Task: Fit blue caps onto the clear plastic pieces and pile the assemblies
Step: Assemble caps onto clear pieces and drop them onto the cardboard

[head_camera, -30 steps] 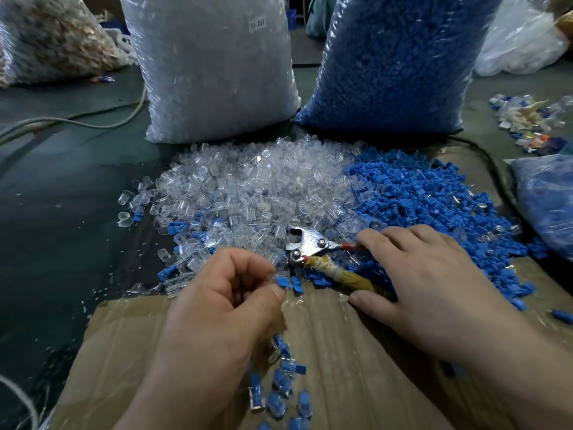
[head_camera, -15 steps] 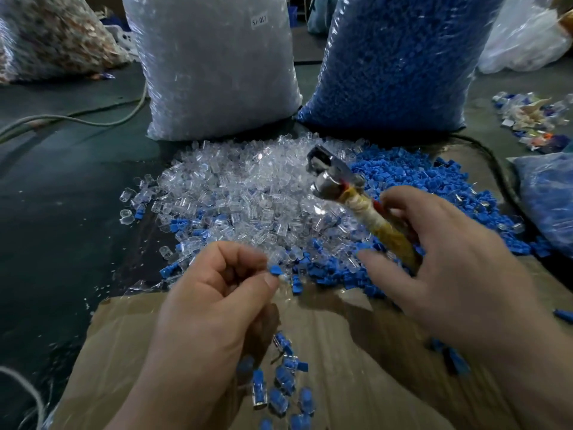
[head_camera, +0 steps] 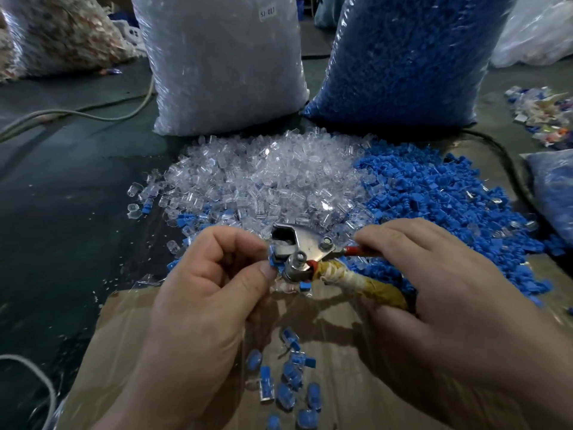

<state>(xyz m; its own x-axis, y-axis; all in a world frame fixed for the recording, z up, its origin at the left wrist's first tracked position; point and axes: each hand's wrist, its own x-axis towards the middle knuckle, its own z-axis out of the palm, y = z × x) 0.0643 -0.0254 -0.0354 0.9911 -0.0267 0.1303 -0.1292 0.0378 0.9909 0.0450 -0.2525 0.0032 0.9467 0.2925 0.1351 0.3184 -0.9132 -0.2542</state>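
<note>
The clear plastic pieces (head_camera: 263, 181) and blue caps (head_camera: 434, 197) lie heaped beyond the far edge of the cardboard (head_camera: 356, 352); finished assemblies (head_camera: 288, 383) pile near its near edge. The right hand (head_camera: 434, 274) curls round the pliers (head_camera: 297, 246) handles. The left hand (head_camera: 214, 290), nearer, pinches a capped piece (head_camera: 274, 259) between thumb and forefinger, held against the pliers head just right of its fingertips

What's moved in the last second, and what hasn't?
The right hand gripped the pliers that lay on the pile, lifted them, then swung their head down and left to the blue piece pinched in the left hand, which kept its pinch. Unchanged: the clear pile, the blue pile and the assemblies on the cardboard.
</note>
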